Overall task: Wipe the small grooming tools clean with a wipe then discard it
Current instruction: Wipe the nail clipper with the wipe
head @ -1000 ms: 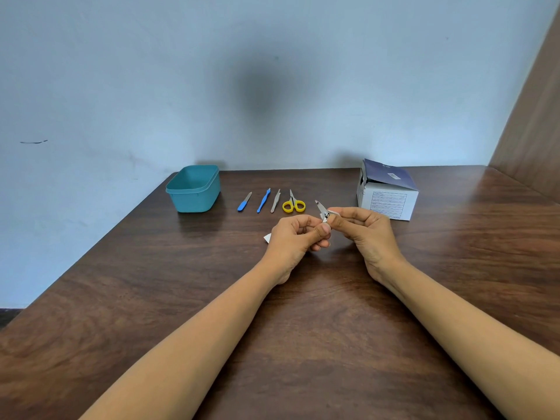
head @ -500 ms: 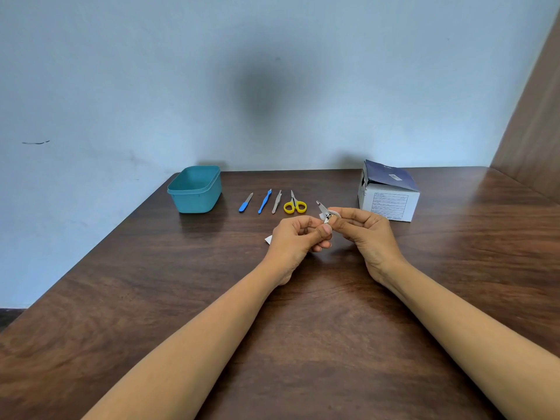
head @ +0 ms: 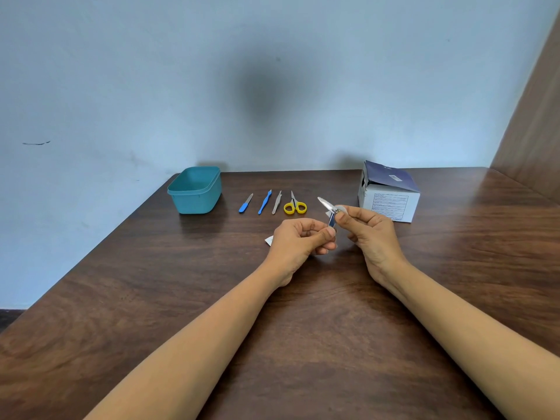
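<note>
left hand: pinches nail clipper by its lower end, frame centre
right hand: pinches wipe against its top (lever swung out)
yellow scissors: just above left hand

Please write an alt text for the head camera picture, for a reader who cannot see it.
Two hands hold a metal nail clipper over a dark wooden table, the left hand pinching its lower end, the right hand its middle. Behind lie four small tools in a row, with a teal tub at their left and a cardboard box at their right.
</note>
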